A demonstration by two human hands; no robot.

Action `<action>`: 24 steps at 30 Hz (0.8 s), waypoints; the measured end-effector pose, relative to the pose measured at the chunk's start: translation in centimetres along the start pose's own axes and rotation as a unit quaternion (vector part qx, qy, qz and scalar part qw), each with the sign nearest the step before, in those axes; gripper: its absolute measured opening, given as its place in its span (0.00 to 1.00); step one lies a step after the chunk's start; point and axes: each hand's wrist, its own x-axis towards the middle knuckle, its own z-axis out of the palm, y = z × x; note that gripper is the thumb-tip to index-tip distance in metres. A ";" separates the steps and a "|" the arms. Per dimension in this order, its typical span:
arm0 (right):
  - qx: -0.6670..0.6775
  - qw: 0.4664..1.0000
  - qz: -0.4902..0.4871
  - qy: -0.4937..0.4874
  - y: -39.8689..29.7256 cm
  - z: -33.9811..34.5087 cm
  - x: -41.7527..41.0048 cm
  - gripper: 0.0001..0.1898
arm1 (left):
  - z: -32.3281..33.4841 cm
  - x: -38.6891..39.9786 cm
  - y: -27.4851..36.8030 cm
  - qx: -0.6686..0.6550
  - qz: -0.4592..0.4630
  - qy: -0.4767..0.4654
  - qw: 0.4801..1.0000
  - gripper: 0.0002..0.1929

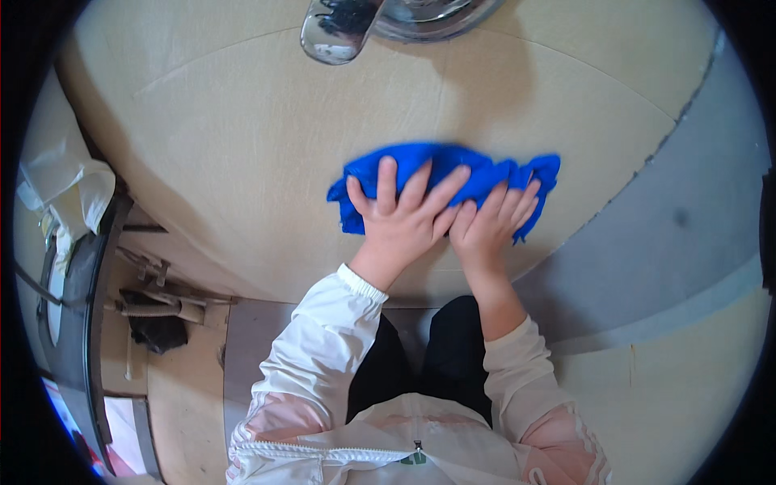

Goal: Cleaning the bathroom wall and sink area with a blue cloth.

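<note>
A blue cloth [445,160] lies bunched and wrinkled against a beige tiled surface [260,151]. My left hand [403,209] presses flat on the cloth's left and middle part, its fingers spread wide. Beside it, my right hand [491,224] holds down the right part, with the fingers closer together and slightly bent. The thumbs of both hands nearly meet. Loose cloth corners stick out past the hands on either side. Part of the cloth is hidden beneath my palms.
Above the cloth, a chrome lever handle [336,36] juts out by a round chrome fitting [436,21]. At left are a dark counter edge [100,291], a pale plastic bag [73,194], pipes [163,309] and a black bag [157,333]. A grey surface [673,212] borders the tiles at right.
</note>
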 end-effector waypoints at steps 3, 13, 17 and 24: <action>-0.013 0.998 -0.025 -0.060 1.6 1.6 -6.8 0.31 | -0.1 -5.4 -1.4 0.023 0.093 -0.058 0.994 0.22; 0.068 0.995 -0.053 -0.058 -4.1 2.0 -5.8 0.26 | -0.4 -8.7 -3.9 -0.036 -0.085 -0.043 0.995 0.22; 0.069 0.991 -0.094 -0.068 -9.4 1.9 -2.5 0.27 | -2.6 -5.4 -9.8 0.003 -0.161 -0.004 0.987 0.34; 0.026 0.972 -0.225 -0.063 -18.8 6.0 -5.8 0.26 | -4.0 -10.8 -18.6 0.012 -0.257 0.032 0.966 0.39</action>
